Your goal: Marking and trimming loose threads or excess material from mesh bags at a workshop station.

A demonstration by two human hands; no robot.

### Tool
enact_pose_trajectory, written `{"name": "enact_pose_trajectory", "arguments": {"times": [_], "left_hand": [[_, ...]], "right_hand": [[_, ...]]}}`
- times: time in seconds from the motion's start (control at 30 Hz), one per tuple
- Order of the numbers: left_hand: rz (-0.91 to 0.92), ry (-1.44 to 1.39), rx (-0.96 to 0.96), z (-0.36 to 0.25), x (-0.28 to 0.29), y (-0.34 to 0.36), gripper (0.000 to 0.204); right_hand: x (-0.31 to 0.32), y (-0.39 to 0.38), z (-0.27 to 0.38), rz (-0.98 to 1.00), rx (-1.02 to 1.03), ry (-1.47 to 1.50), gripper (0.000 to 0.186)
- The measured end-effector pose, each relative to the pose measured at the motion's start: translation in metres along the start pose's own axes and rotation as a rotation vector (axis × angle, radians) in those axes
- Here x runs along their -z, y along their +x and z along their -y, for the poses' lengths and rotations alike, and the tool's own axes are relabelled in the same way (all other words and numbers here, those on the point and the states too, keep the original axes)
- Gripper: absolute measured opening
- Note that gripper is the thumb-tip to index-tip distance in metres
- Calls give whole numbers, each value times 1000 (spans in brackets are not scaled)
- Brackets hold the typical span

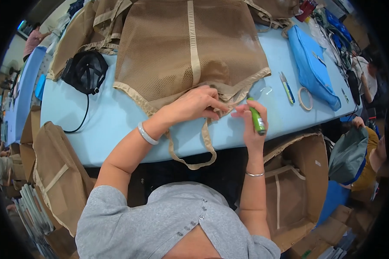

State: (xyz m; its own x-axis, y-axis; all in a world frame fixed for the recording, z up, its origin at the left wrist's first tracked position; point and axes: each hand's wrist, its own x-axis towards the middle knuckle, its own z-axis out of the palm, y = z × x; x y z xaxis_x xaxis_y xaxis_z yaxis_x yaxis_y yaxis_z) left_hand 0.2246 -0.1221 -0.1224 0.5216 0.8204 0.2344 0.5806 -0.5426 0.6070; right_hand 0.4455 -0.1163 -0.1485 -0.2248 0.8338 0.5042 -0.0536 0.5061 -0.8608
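A brown mesh piece (pixel 153 47) with beige binding and a centre stripe lies on the pale blue table (pixel 95 146), a beige strap loop (pixel 188 165) hanging toward me at its lower edge. My left hand (pixel 194 103) rests on that lower edge, fingers bent and pinching the bound fabric. Just to its right, my right hand (pixel 250 127) grips a green marker-like tool (pixel 256 114) beside the binding. Its pink tip points at the fabric; whether it touches is hard to tell.
Right: blue pouch (pixel 311 67), pens (pixel 287 88), tape roll (pixel 305 98), co-worker (pixel 361 159) holding grey-green fabric. Left: black strapped object (pixel 84 73) with a cord, more mesh pieces (pixel 56 168). A cardboard box (pixel 311 190) sits by my right arm. Another person (pixel 32 41) stands far left.
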Motion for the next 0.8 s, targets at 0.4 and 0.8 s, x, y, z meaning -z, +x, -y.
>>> {"name": "enact_pose_trajectory", "arguments": {"times": [0.4,0.8], "left_hand": [[38,-83,44,3,0,2,46],[25,-80,57,0,0,1,49]], "right_hand": [[2,-2,18,80,-318,-59,14],[-1,1,11,144,-290,-173,11]]}}
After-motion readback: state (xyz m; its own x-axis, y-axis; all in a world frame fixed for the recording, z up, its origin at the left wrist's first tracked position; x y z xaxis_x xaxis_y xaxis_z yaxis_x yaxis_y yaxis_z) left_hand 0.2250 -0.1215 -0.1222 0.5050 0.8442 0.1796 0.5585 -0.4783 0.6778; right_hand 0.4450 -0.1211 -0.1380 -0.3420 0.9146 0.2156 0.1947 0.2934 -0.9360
